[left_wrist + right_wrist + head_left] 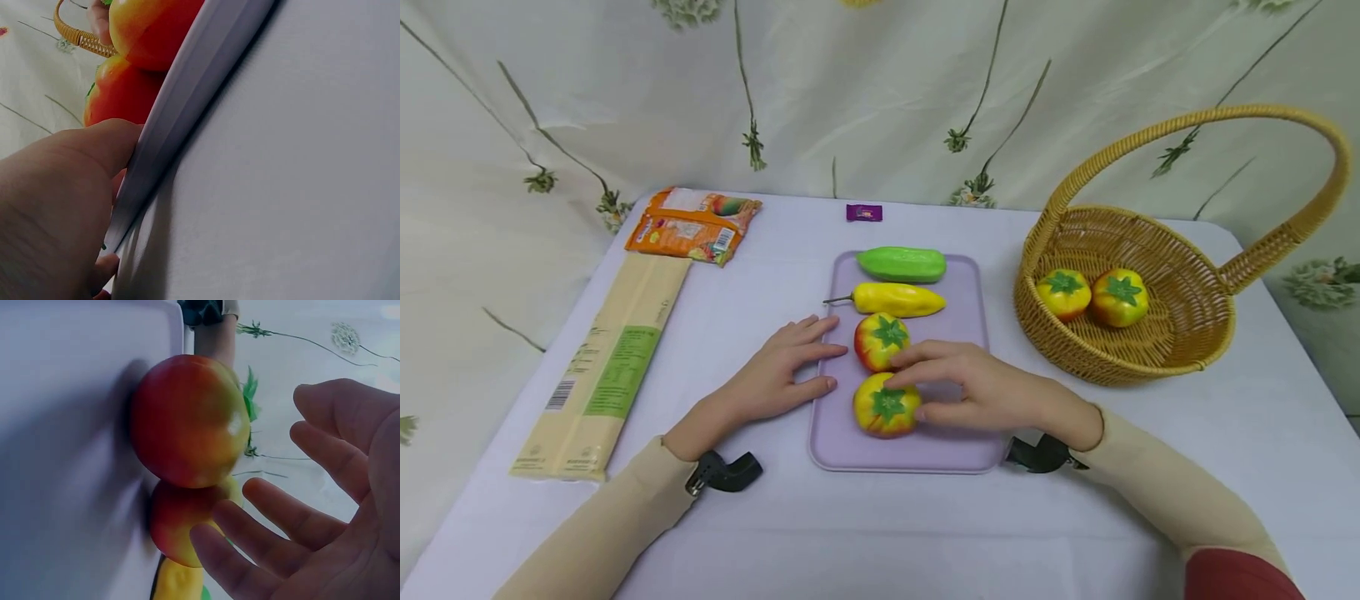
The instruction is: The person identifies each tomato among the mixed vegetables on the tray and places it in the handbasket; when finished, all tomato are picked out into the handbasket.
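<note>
A lilac tray [917, 456] carries two red-and-yellow fruits with green star-shaped leaf tops, a yellow pepper [901, 300] and a green cucumber-like vegetable [901, 264]. My left hand [778, 371] rests at the tray's left edge; its thumb [112, 140] touches the rim in the left wrist view. Over the right side of the fruits hovers my right hand [977, 385], fingers loosely spread and nothing gripped. The nearer fruit [880, 408] sits by its thumb, the farther fruit [872, 342] by its fingertips. In the right wrist view a gap shows between the palm and the nearer fruit [187, 422].
A wicker basket [1063, 350] with a tall handle stands right of the tray, holding two similar fruits [1118, 298]. To the left lie a long beige-and-green packet [602, 367] and an orange packet [688, 225]. Behind the tray is a small purple packet [864, 213].
</note>
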Tool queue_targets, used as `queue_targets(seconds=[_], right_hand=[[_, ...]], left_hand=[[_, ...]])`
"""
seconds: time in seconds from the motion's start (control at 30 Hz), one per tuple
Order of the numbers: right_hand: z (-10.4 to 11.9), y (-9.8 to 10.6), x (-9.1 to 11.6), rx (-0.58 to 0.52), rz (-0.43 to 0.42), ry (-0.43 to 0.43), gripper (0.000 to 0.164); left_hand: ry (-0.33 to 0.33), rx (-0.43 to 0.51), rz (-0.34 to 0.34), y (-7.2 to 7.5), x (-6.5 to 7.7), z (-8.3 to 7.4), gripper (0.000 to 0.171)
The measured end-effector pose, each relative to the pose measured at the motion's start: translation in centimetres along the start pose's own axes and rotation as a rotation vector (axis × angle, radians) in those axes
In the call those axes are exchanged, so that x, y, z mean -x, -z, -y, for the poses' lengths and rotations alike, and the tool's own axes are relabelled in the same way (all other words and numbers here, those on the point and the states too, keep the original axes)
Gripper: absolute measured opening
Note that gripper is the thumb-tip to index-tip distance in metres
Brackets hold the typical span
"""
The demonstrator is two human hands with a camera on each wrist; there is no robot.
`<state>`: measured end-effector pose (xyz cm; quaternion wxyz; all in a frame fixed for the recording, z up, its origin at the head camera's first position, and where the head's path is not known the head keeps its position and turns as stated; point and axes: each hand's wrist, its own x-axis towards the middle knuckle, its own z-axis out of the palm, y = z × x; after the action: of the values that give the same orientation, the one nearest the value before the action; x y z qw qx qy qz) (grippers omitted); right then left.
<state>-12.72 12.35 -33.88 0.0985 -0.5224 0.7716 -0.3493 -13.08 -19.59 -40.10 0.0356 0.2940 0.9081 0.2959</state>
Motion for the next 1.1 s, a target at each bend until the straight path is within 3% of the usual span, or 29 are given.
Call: queue_targets(seconds=[0.63,1.1], right_hand=[[-0.9,-2.3,-0.1,-0.015,-0.032,-0.020,0.030],[-1.0,-2.8,-0.2,-0.166,-0.028,-0.080,0.018]], left_hand=[[0.004,0.011,-0.002,0.0,0.0,-0.1,0.043],[0.012,0.004,-0.010,0.0,0.0,-0.1,0.045]])
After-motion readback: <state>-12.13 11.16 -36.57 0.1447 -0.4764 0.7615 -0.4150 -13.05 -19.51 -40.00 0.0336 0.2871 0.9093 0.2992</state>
